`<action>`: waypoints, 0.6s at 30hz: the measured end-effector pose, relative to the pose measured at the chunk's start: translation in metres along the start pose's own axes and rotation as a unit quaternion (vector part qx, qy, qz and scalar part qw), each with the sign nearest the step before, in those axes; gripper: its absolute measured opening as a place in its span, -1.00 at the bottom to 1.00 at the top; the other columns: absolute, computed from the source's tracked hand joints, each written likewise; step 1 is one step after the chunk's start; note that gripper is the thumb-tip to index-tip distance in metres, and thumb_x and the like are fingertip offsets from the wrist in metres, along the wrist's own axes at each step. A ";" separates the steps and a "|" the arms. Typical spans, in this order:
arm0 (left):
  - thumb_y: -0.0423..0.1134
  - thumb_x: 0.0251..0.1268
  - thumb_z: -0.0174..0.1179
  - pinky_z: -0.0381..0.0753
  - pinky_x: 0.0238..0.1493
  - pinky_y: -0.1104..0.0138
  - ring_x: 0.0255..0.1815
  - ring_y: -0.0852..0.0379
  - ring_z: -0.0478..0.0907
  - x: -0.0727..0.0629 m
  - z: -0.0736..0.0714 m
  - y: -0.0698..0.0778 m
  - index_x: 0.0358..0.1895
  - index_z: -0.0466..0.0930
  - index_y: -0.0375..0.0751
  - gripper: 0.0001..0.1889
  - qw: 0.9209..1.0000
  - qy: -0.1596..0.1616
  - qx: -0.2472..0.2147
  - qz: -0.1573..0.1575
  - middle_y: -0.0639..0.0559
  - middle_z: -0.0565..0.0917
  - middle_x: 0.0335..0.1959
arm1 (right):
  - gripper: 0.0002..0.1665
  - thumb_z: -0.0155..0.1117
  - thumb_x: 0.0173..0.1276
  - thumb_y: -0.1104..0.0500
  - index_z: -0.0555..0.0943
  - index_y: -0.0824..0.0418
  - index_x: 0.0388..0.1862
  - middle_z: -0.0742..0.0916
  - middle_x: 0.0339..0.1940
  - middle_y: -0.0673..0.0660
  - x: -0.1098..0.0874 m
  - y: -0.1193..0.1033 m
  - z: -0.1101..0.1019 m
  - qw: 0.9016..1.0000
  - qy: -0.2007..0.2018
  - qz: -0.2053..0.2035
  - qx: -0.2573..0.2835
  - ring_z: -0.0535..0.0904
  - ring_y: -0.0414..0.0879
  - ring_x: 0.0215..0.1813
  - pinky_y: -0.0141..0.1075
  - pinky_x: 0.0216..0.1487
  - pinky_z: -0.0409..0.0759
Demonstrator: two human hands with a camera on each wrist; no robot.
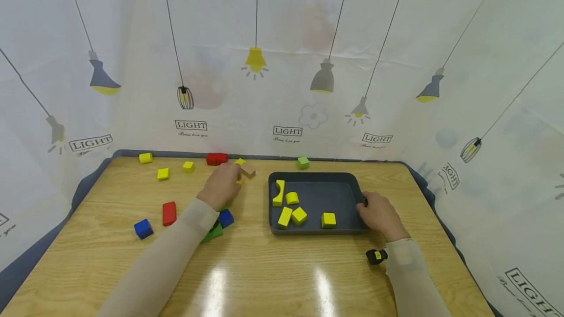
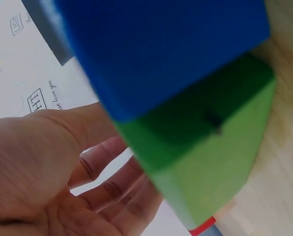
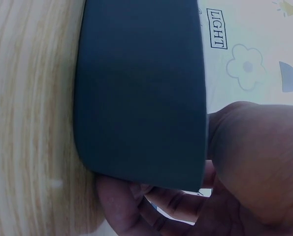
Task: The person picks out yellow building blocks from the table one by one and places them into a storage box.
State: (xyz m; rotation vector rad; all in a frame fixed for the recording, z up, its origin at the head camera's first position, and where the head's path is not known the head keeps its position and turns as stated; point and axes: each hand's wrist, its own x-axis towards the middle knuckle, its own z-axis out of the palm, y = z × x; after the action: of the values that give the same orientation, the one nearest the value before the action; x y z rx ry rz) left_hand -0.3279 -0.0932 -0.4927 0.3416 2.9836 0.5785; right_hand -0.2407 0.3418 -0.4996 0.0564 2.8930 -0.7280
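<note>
My left hand (image 1: 221, 185) reaches to the back of the table, its fingers at a yellow block (image 1: 240, 161) and a tan wooden block (image 1: 248, 170). In the left wrist view the fingers are bent and their tips hidden behind a green block (image 2: 210, 152) and a blue block (image 2: 171, 54), so I cannot tell whether they pinch anything. My right hand (image 1: 382, 214) grips the right end of a dark grey tray (image 1: 315, 177), thumb at the rim and fingers beneath. Inside lie several yellow blocks, among them an arch (image 1: 279, 194) and a cube (image 1: 328, 220).
Around the left arm lie a red block (image 1: 169, 213), a blue cube (image 1: 143, 228) and green pieces (image 1: 214, 233). Along the back are a yellow cylinder (image 1: 145, 158), yellow cubes (image 1: 188, 167), red blocks (image 1: 217, 159) and a light green cube (image 1: 303, 162). A printed curtain (image 1: 282, 97) encloses the table.
</note>
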 end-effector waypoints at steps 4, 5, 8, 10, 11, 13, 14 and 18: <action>-0.47 0.57 0.42 0.86 0.38 -0.10 0.20 -0.20 0.80 -0.002 -0.001 0.001 0.20 0.80 -0.42 -0.75 1.000 -0.005 0.000 0.004 -0.30 0.86 0.22 | -0.29 0.11 0.82 0.20 0.37 0.64 0.72 0.59 0.62 0.66 0.000 0.000 0.000 1.000 0.001 0.001 -0.001 0.77 0.46 0.42 0.33 0.41 0.76; -0.47 0.57 0.43 0.85 0.38 -0.10 0.20 -0.20 0.80 -0.003 -0.001 0.001 0.20 0.81 -0.42 -0.75 1.000 -0.005 0.000 0.004 -0.30 0.86 0.22 | -0.30 0.11 0.82 0.20 0.37 0.64 0.72 0.60 0.62 0.66 0.001 0.000 0.000 1.000 0.001 0.001 -0.002 0.77 0.46 0.42 0.33 0.41 0.76; -0.45 0.56 0.46 0.85 0.40 -0.10 0.21 -0.20 0.79 -0.004 -0.002 0.002 0.20 0.81 -0.40 -0.75 1.000 -0.004 0.001 0.007 -0.29 0.86 0.22 | -0.30 0.11 0.83 0.20 0.37 0.64 0.72 0.59 0.63 0.66 0.001 0.000 0.001 1.000 0.001 0.002 -0.003 0.75 0.48 0.43 0.34 0.41 0.75; -0.45 0.55 0.48 0.85 0.40 -0.09 0.21 -0.20 0.79 -0.005 -0.002 0.002 0.19 0.82 -0.39 -0.75 1.000 -0.001 0.003 0.012 -0.28 0.87 0.21 | -0.30 0.12 0.83 0.20 0.37 0.64 0.72 0.59 0.63 0.66 0.001 0.000 0.001 1.000 0.001 0.002 -0.005 0.73 0.50 0.47 0.35 0.44 0.74; -0.45 0.54 0.48 0.85 0.40 -0.09 0.20 -0.19 0.79 -0.005 -0.002 0.002 0.19 0.83 -0.38 -0.75 1.000 0.001 0.004 0.014 -0.28 0.87 0.21 | -0.30 0.12 0.83 0.20 0.37 0.64 0.72 0.59 0.63 0.66 0.002 0.000 0.001 1.000 0.001 0.003 -0.005 0.72 0.51 0.48 0.36 0.46 0.74; -0.45 0.54 0.49 0.85 0.39 -0.08 0.18 -0.18 0.78 -0.005 -0.001 0.002 0.19 0.83 -0.38 -0.75 1.000 0.004 0.004 0.019 -0.27 0.87 0.20 | -0.29 0.12 0.83 0.20 0.37 0.63 0.72 0.58 0.64 0.66 0.002 0.000 0.001 1.000 0.001 0.003 -0.005 0.71 0.52 0.50 0.37 0.47 0.73; -0.45 0.54 0.48 0.85 0.38 -0.08 0.17 -0.17 0.77 -0.006 -0.001 0.003 0.19 0.83 -0.37 -0.75 1.000 0.005 0.005 0.020 -0.27 0.87 0.20 | -0.29 0.12 0.83 0.19 0.37 0.63 0.72 0.58 0.64 0.66 0.002 0.001 0.001 1.000 0.001 0.004 -0.005 0.70 0.52 0.51 0.37 0.48 0.72; -0.44 0.55 0.49 0.85 0.36 -0.04 0.11 -0.14 0.73 -0.008 -0.003 0.007 0.20 0.83 -0.35 -0.74 1.000 0.011 0.003 0.022 -0.25 0.87 0.17 | -0.29 0.12 0.83 0.20 0.37 0.63 0.73 0.59 0.63 0.66 0.003 0.001 0.001 1.000 -0.001 0.004 -0.004 0.72 0.51 0.49 0.37 0.47 0.73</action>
State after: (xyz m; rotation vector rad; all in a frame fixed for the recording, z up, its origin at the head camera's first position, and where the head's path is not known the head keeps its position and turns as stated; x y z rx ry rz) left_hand -0.3193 -0.0896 -0.4864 0.4046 3.0065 0.5798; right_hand -0.2434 0.3423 -0.5015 0.0656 2.8917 -0.7159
